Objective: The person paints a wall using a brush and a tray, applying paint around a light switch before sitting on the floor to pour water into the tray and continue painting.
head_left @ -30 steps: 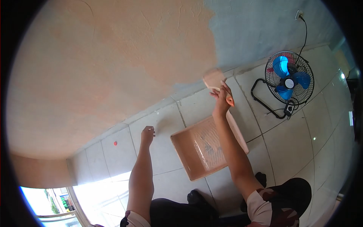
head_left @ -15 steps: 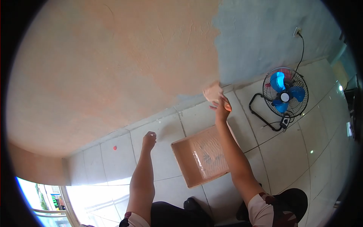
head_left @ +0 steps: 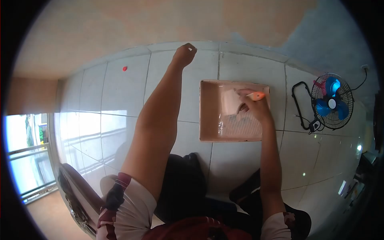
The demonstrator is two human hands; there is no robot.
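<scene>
My right hand (head_left: 253, 107) grips a small paint roller (head_left: 231, 101) by its orange handle and holds the roller head inside the peach-coloured paint tray (head_left: 209, 124) on the tiled floor. My left hand (head_left: 184, 54) is stretched out with its fingers curled, resting on the floor tiles close to the base of the wall. The wall (head_left: 160, 20) is peach over most of its width and blue-grey at the right.
A black floor fan (head_left: 332, 103) with blue blades stands right of the tray, its cord running to a wall socket (head_left: 364, 68). A small red dot (head_left: 125, 68) lies on the tiles at the left. A bright window or railing (head_left: 24, 156) is at far left.
My right hand has brought the roller down off the wall into the tray. The view has tilted down toward the floor and my legs; my left hand stays on the floor.
</scene>
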